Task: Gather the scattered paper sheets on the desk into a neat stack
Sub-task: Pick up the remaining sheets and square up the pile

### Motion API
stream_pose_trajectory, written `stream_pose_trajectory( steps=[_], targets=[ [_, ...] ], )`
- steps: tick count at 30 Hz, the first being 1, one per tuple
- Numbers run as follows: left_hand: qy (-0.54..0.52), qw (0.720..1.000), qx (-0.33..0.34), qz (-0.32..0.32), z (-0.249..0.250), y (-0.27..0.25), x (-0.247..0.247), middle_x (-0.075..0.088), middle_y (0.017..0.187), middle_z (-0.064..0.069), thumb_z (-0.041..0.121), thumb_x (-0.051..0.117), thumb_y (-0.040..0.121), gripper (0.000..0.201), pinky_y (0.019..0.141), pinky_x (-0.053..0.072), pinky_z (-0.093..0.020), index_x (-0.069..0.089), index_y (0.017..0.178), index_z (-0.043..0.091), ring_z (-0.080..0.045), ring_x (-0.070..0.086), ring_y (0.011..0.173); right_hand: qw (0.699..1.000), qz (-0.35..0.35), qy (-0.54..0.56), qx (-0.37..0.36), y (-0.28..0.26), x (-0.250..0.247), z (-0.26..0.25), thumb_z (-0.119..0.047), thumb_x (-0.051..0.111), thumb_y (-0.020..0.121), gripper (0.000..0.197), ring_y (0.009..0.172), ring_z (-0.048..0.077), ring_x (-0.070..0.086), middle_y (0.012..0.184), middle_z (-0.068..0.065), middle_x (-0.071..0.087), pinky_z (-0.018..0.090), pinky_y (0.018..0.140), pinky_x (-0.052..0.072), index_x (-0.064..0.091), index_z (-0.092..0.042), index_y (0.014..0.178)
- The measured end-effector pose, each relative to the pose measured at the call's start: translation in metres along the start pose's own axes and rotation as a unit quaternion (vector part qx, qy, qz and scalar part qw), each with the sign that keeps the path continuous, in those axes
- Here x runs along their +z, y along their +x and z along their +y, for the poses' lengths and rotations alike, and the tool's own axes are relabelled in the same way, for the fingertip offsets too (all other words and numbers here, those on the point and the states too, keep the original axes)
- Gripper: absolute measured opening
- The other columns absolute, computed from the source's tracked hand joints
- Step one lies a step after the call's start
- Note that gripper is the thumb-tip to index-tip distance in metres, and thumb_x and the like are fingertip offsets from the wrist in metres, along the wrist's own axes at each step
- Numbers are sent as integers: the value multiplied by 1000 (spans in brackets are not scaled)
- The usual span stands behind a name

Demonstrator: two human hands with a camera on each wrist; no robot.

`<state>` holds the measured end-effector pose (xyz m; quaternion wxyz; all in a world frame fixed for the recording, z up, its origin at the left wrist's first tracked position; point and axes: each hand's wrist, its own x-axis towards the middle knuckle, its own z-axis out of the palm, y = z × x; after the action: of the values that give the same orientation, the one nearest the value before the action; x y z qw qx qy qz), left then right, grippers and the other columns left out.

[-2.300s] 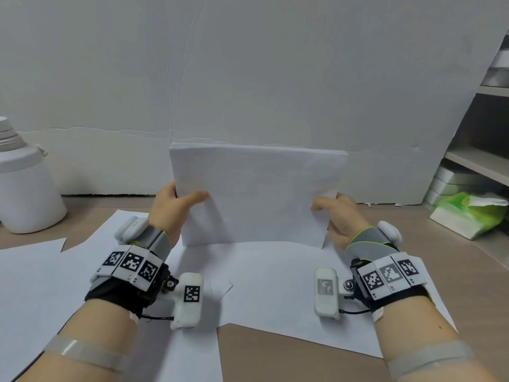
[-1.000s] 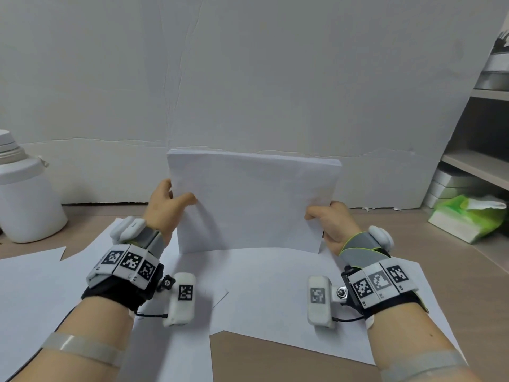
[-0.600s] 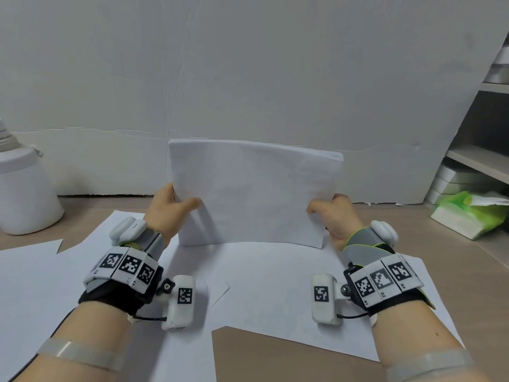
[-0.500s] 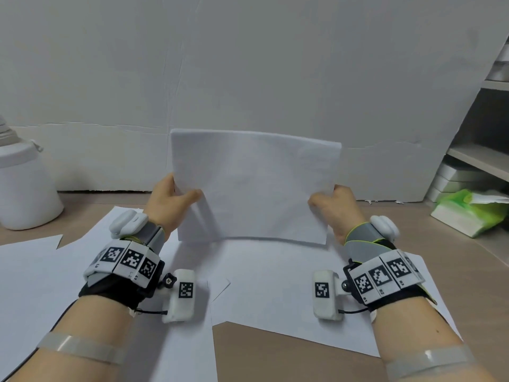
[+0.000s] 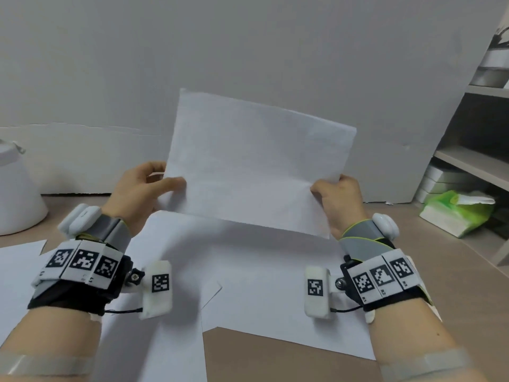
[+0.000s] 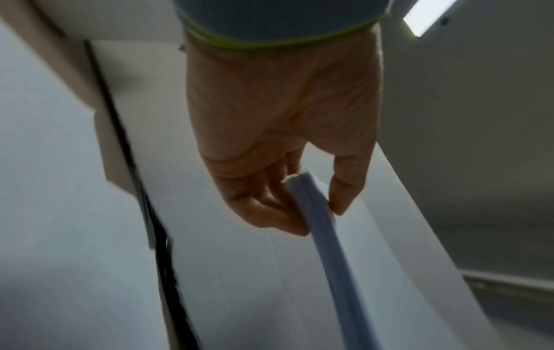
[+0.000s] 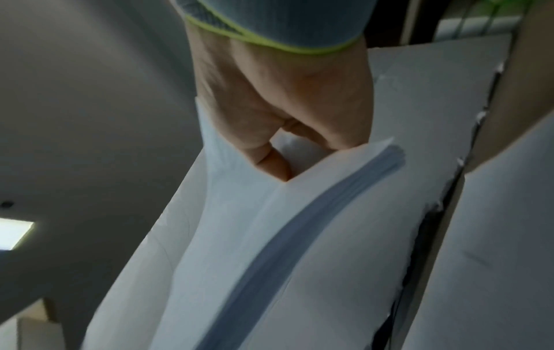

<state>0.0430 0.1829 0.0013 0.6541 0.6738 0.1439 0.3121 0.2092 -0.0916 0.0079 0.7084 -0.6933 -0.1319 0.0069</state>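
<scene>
A stack of white paper sheets is held upright above the desk, tilted with its left side higher. My left hand pinches its left edge, thumb on the near face. My right hand grips the right edge the same way. The left wrist view shows the stack's edge between thumb and fingers of the left hand. In the right wrist view the sheets fan slightly under the right hand. More loose white sheets lie flat on the desk beneath.
A white jug stands at the far left. A green and white tissue pack lies at the right by a shelf unit. A white board wall closes the back. Another sheet lies at the left.
The stack has risen off the sheets on the desk and tilted, its left side going up. Both hands keep their hold on its side edges.
</scene>
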Motion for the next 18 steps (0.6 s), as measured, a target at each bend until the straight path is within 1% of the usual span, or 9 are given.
stream_pose_trajectory(
  steps=[2,4,5,7,10,12,14,16,18],
  targets=[
    [-71,997,-6,-13,0,-2,3,71,77,0,13,78,72,25,59,55,-27,65,93,14,-20,67,69,998,15,54,12,0,1,1,3,56,71,16,72,22,45,72,8,50,38,69,39,58,-13,69],
    [-160,986,-20,-30,4,-7,14,70,78,0,11,68,86,10,64,58,-27,59,88,15,-21,71,75,995,14,92,23,-3,7,-3,7,54,75,18,77,24,47,83,12,50,38,70,40,58,-10,74],
    [-195,980,-25,-43,6,-9,21,70,80,0,12,66,89,9,68,58,-30,58,89,16,-22,72,79,994,13,100,28,-4,11,-5,10,52,79,22,79,24,48,84,12,50,38,71,41,58,-10,73],
    [-230,970,-37,-74,7,-16,40,69,82,-3,16,67,86,11,72,58,-34,59,93,15,-23,71,80,993,4,115,37,-9,15,-6,12,51,83,26,79,25,51,83,13,52,39,71,42,56,-9,68],
    [-204,971,-57,-106,6,-25,65,71,82,-7,16,67,88,7,75,59,-38,65,88,9,-25,71,78,987,-18,148,56,-22,27,-13,12,52,85,29,79,27,55,79,13,55,43,73,46,54,-8,65],
    [-173,979,-62,-83,5,-29,75,74,84,-10,9,65,92,4,75,59,-41,67,92,5,-29,72,80,984,-33,165,64,-25,35,-12,14,50,86,30,77,27,56,74,11,56,42,74,48,55,-8,66],
    [-147,987,-55,-40,8,-30,78,76,92,-15,2,62,93,9,73,60,-42,66,101,0,-34,74,84,982,-51,172,62,-30,41,-16,15,49,86,30,76,27,58,74,9,59,42,76,52,59,-8,70],
    [-132,990,-41,-8,16,-30,74,76,93,-15,-2,60,93,11,69,61,-42,65,103,0,-34,74,84,978,-87,179,60,-36,46,-21,15,49,87,29,83,29,62,83,11,65,46,85,55,64,-7,78],
    [-117,992,-33,21,23,-32,67,75,92,-12,-3,60,92,17,63,60,-39,64,108,2,-31,74,79,973,-121,187,65,-42,49,-25,13,49,89,27,89,29,65,94,13,68,48,91,54,67,-7,88]
  ],
)
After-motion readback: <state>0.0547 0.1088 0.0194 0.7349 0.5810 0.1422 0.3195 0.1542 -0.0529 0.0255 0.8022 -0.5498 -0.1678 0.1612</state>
